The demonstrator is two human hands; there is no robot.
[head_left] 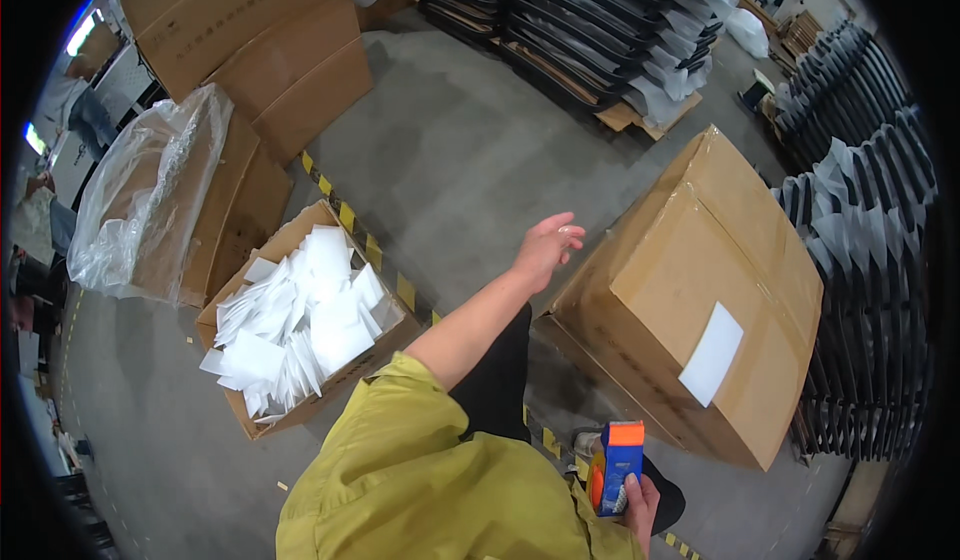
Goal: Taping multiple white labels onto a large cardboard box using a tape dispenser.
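My left hand [548,251] is stretched forward in mid-air with its fingers loosely apart and nothing in them. It is nearest to the left corner of a large closed cardboard box [690,250], whose seams carry tape; I see a small gap between hand and box in the picture. A white rectangular sheet [712,354] lies on the box's near side. Low at the right, my right hand [641,508] grips a blue and orange tape dispenser [622,465], held beside my body.
An open carton [390,335] full of thin white foam sheets [300,310] stands at my left. Behind it are larger cartons [235,200], one draped with clear plastic [150,200]. Stacked black frames [590,20] rise ahead and at the right [865,290]. Yellow-black tape [345,215] marks the floor.
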